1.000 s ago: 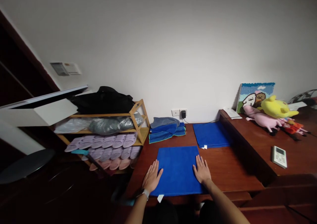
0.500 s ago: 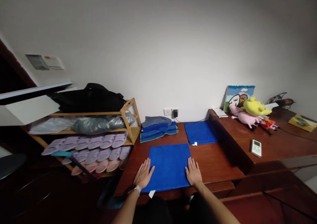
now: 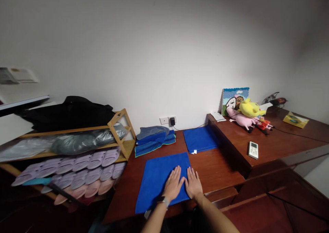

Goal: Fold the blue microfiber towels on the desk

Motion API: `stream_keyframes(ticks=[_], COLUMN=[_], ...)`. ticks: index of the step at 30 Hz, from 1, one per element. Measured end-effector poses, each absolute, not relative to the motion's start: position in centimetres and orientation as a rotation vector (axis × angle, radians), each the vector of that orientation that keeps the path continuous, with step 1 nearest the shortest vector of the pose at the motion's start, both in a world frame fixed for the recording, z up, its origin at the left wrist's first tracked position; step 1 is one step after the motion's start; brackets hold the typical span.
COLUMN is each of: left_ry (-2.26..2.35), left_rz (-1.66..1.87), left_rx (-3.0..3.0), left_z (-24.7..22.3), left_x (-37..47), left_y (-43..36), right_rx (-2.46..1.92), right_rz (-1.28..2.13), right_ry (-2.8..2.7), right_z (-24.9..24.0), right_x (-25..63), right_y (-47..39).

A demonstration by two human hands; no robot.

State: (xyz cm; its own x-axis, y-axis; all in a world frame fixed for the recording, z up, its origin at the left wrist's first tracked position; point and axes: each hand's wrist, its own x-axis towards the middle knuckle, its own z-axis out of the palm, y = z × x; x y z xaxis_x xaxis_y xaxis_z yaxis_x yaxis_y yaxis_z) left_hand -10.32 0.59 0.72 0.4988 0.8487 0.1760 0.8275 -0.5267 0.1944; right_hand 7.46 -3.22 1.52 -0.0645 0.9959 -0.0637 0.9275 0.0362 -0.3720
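A blue cloth (image 3: 156,178) lies spread flat on the brown wooden desk (image 3: 216,167) in front of me. My left hand (image 3: 173,185) rests palm down on its right half, fingers stretched out, with a watch on the wrist. At the cloth's right edge lies my right hand (image 3: 193,183), also flat and open, its thumb close to the left thumb. Behind, a second blue cloth (image 3: 200,139) lies flat with a white tag at its front edge. To its left sits a loose pile of blue and grey cloths (image 3: 155,140).
On the raised desk part at right are plush toys (image 3: 248,111), a dog picture (image 3: 232,97), a white remote (image 3: 253,150) and a yellow packet (image 3: 295,119). A wooden rack (image 3: 125,123) with slippers and a black bag stands at left. A charger (image 3: 172,121) is plugged into the wall.
My left hand has moved right across the cloth, from its left edge to beside my right hand. My right hand stays at the right edge. The view has turned slightly right.
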Motion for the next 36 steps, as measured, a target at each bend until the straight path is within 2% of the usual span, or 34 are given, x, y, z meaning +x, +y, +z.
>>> stream_keyframes(ticks=[2,5,14,17,24,36], left_ry=[1.445,1.450,1.966,2.040,2.052,2.021], left_rz=[0.326,0.282,0.259,0.292,0.384,0.391], left_rx=[2.638,2.620,2.373,2.327,2.299,2.309], left_z=[0.0,-0.9,-1.8,-2.2,-2.1,-1.8], left_x=[-7.5,-7.8,-25.7,-29.4,-29.1,-29.2], left_y=[0.2,-0.1,-0.8,-1.3,-1.9,-1.8], right_rx=[-1.968,-1.953,-1.999,-2.017,-2.063,-2.057], right_rz=[0.471,0.465,0.470,0.471,0.479,0.380], right_ry=[-2.117,-2.111,-2.062,-2.066,-2.084,-2.052], right_z=[1.2,1.0,1.9,2.0,2.8,1.3], right_x=[7.5,7.5,7.3,7.3,7.4,7.8], right_y=[-3.1,-2.9,-3.5,-3.5,-3.9,-8.6])
